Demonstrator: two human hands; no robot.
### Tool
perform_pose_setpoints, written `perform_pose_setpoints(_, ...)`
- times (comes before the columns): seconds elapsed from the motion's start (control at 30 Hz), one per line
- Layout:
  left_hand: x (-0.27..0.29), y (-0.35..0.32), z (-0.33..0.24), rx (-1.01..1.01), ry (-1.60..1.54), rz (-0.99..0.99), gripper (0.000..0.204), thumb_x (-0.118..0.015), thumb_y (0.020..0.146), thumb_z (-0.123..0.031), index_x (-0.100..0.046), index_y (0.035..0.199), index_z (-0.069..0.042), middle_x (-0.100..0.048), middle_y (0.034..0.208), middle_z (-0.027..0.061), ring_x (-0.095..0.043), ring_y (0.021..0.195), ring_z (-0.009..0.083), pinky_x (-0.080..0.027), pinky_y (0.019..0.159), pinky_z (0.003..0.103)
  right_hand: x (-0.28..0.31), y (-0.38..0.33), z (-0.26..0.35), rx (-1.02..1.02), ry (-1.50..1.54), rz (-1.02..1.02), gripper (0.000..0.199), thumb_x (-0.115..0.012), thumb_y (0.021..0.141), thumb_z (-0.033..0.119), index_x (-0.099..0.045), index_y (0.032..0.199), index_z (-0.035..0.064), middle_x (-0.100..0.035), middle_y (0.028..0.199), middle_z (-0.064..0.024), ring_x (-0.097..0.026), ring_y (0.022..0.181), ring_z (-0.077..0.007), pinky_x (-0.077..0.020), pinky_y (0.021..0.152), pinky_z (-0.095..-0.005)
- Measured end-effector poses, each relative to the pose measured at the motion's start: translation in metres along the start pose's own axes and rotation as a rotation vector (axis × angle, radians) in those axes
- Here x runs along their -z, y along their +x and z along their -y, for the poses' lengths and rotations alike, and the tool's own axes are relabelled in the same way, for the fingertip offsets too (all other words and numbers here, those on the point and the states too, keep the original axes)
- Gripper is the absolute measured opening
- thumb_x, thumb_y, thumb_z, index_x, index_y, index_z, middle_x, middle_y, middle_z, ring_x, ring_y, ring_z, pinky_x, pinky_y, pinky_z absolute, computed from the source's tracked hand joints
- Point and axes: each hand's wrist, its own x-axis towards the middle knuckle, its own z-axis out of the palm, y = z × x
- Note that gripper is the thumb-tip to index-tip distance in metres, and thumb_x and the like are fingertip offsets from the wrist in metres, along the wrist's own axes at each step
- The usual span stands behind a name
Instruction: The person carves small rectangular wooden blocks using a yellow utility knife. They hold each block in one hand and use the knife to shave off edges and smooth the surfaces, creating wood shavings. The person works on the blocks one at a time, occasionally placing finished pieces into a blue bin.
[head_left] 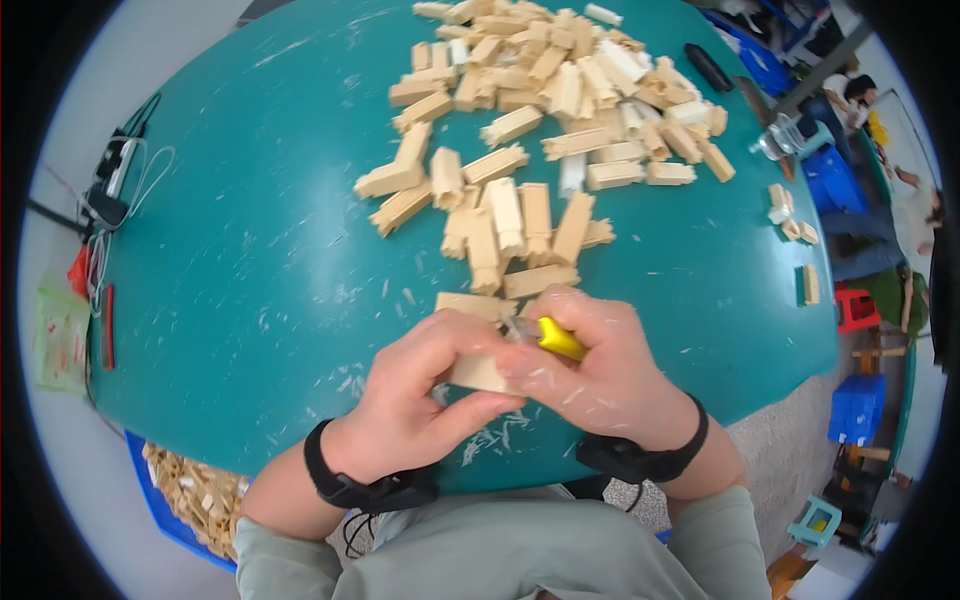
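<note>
Step in hand looks like trimming: one wooden block [478, 373] is being shaved at the near edge of the table, just in front of the person.

Round teal table [250, 270] fills the view, scuffed and scratched. Big loose pile of wooden blocks [540, 110] on the far half, spilling toward the hands. A few stray blocks [790, 215] sit far right near the rim. Pale shavings [490, 440] lie scattered under and around the hands.

Left hand [415, 405] is closed around the block, thumb on top, holding it just above the tabletop. Right hand [600, 375] is wrapped round a yellow-handled knife [556, 338], blade end at the block's far edge; the blade itself is mostly hidden.

Next move, as I judge it: short controlled cut away from the left thumb, block held firm.

Room: blue bin of wood offcuts [195, 495] near left on the floor, cables [120, 180] far left, blue crates [858, 405] and stools right.
</note>
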Motion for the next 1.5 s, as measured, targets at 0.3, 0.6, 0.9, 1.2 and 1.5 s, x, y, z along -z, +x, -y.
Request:
perform_pose_setpoints(0.3,-0.010,-0.004,0.001,0.160,-0.134,-0.121,0.038,-0.074,0.074,-0.023,-0.053,0.096,0.000,-0.051,0.097,0.0083,-0.050,0.089,0.0177,-0.039,0.079,0.029,0.005,0.005,-0.015,0.084,-0.142,-0.047,0.039,-0.059,0.083,0.040,-0.047,0.073,0.0034,-0.050,0.062,-0.0158,-0.050,0.056,-0.0352,-0.0389,0.050,-0.0385)
perform_pose_setpoints(0.6,0.004,-0.002,-0.014,0.005,0.143,-0.191,0.024,-0.066,0.080,-0.005,-0.056,0.101,-0.001,-0.052,0.104,0.0105,-0.053,0.090,0.0184,-0.043,0.081,0.030,0.010,-0.002,-0.007,0.048,-0.078,-0.042,0.040,-0.056,0.083,0.041,-0.048,0.074,0.0032,-0.053,0.064,-0.0175,-0.052,0.062,-0.0365,-0.0379,0.055,-0.0413)
perform_pose_setpoints(0.9,0.001,0.000,0.001,0.063,0.011,-0.247,0.037,-0.072,0.075,-0.026,-0.053,0.095,0.000,-0.050,0.095,0.0077,-0.049,0.087,0.0173,-0.039,0.078,0.028,0.012,-0.001,-0.009,0.125,-0.088,-0.042,0.032,-0.054,0.087,0.036,-0.053,0.078,0.0047,-0.052,0.068,-0.0139,-0.052,0.063,-0.0348,-0.0404,0.054,-0.0382)
perform_pose_setpoints(1.2,0.014,0.007,-0.007,0.007,-0.107,-0.057,0.037,-0.075,0.071,-0.009,-0.057,0.103,-0.001,-0.054,0.099,0.0082,-0.052,0.090,0.0181,-0.043,0.076,0.028,0.007,0.002,-0.001,0.276,-0.247,-0.056,0.029,-0.061,0.082,0.031,-0.055,0.070,0.0054,-0.049,0.059,-0.0099,-0.050,0.052,-0.0290,-0.0384,0.047,-0.0357)
perform_pose_setpoints(1.5,0.011,0.002,-0.004,-0.021,-0.007,-0.044,0.035,-0.076,0.071,-0.010,-0.058,0.101,-0.003,-0.055,0.097,0.0079,-0.053,0.087,0.0184,-0.044,0.073,0.028,0.006,0.000,-0.004,0.343,-0.356,-0.030,0.029,-0.066,0.078,0.029,-0.053,0.068,0.0056,-0.049,0.057,-0.0089,-0.049,0.051,-0.0273,-0.0381,0.046,-0.0337)
